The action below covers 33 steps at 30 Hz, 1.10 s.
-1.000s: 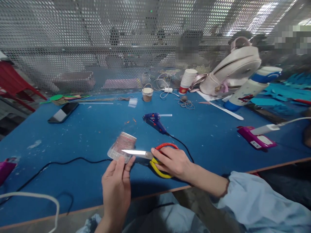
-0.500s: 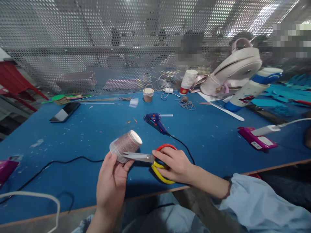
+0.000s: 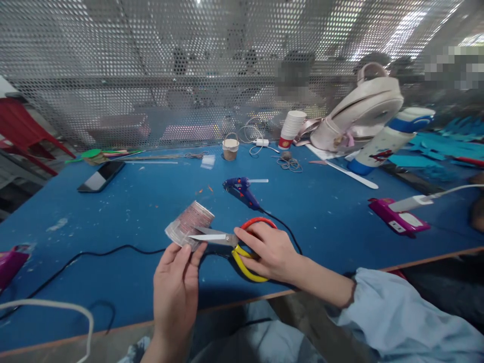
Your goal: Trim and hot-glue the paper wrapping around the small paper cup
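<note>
My left hand [image 3: 176, 292] pinches the rim of a small patterned paper cup [image 3: 188, 224], held on its side just above the blue table [image 3: 151, 201]. My right hand [image 3: 270, 251] grips scissors [image 3: 234, 242] with one red and one yellow handle loop. The scissor blades are slightly apart and their tips lie against the cup's rim, near my left fingertips. A light blue sleeve covers my right forearm.
A blue glue gun [image 3: 242, 189] with a black cord lies behind the scissors. A phone [image 3: 101, 175] rests at the far left. A stack of paper cups [image 3: 292, 127], a pale bag [image 3: 363, 113], a bottle [image 3: 389, 138] and a magenta device [image 3: 399, 219] stand to the right. Perforated metal screen behind.
The cup tipped up so its white base showed, then turned back down. The scissor blades stay at the rim and have opened slightly. Both hands keep their hold.
</note>
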### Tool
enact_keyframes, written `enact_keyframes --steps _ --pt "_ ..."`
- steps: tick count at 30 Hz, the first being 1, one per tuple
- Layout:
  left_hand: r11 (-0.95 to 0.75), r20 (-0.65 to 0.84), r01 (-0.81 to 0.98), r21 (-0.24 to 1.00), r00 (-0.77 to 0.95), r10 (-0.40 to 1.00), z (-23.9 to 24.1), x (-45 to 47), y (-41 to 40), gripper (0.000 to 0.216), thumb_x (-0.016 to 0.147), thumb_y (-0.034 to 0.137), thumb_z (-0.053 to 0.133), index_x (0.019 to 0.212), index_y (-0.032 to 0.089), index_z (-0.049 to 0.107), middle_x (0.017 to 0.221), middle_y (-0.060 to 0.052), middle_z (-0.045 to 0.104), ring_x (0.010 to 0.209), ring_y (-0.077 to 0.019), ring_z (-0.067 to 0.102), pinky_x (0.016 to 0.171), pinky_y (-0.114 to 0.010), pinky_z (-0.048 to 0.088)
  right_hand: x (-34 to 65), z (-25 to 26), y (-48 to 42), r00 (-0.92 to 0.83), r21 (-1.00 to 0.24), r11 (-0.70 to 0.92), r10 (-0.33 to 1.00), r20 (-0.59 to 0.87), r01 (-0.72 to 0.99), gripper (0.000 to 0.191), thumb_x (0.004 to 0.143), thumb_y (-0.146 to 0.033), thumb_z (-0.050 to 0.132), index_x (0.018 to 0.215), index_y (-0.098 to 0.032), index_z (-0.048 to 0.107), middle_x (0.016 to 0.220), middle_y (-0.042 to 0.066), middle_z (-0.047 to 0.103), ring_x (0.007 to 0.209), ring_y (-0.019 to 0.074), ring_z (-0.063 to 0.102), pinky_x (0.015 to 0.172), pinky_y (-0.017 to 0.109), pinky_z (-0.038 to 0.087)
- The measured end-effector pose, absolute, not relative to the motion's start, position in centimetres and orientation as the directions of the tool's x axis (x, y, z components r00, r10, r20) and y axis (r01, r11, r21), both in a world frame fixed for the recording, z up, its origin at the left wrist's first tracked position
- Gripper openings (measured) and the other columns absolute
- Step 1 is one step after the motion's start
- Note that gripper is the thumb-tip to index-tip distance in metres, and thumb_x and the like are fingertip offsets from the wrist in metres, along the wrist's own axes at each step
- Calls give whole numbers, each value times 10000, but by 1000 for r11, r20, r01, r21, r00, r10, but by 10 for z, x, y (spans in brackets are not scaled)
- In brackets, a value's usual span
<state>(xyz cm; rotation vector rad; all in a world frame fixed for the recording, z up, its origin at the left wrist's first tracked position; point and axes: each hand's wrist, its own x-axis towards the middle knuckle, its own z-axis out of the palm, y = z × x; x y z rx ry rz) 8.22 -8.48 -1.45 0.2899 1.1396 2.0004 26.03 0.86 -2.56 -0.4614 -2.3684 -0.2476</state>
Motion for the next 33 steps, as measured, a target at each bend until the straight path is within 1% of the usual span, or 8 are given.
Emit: enact_keyframes --steps 8,13,16,18,20,24,29,33 --pt "-259 -189 -518 815 -661 726 -15 80 -86 218 706 259 803 892 160 747 986 -58 737 942 -186 704 864 -293 604 260 -30 9 -718 62 926 245 651 373 368 962 -328 479 1245 -102 546 871 108 667 758 196 626 586 287 504" --pt "-250 -204 -509 824 -676 708 -16 79 -85 183 694 251 806 832 155 734 945 -52 737 923 -190 711 870 -306 605 262 -31 12 -746 83 928 237 622 364 372 968 -320 474 1256 -94 537 859 107 668 754 200 627 575 288 502" --pt "-237 -217 -517 822 -670 710 -15 77 -86 193 668 246 821 812 153 731 924 -55 737 887 -185 715 848 -297 614 265 -30 13 -763 101 931 222 607 351 371 972 -318 474 1259 -91 534 856 105 670 758 198 624 595 292 513" --pt "-231 -222 -519 823 -668 710 -15 76 -86 191 658 242 827 797 152 731 910 -55 737 865 -180 716 839 -295 618 266 -30 14 -768 87 937 221 601 338 372 979 -320 459 1260 -89 534 873 111 671 771 195 624 607 289 522" --pt "-223 -224 -515 827 -667 711 -15 75 -87 183 659 241 828 784 148 731 897 -52 736 852 -171 715 837 -290 618 267 -30 13 -772 72 941 225 595 330 374 980 -321 455 1260 -87 536 886 118 670 779 196 624 612 288 528" --pt "-231 -208 -494 838 -682 701 -16 76 -87 166 673 240 823 770 148 725 851 -34 730 827 -152 712 831 -273 616 268 -31 11 -783 86 932 244 573 353 391 971 -311 466 1288 -93 535 879 117 669 781 198 624 626 295 540" --pt "-244 -187 -469 849 -698 691 -16 78 -87 177 686 245 817 811 153 732 867 -33 738 827 -157 717 824 -266 613 264 -31 5 -765 -15 937 294 573 350 400 973 -329 461 1285 -95 551 924 126 663 815 201 634 642 291 553" --pt "-256 -170 -456 852 -704 690 -15 79 -87 186 700 256 810 837 157 733 901 -38 743 852 -161 719 842 -265 602 261 -31 1 -744 -78 935 324 584 345 384 959 -288 489 1273 -78 560 920 127 654 812 203 638 625 282 553"
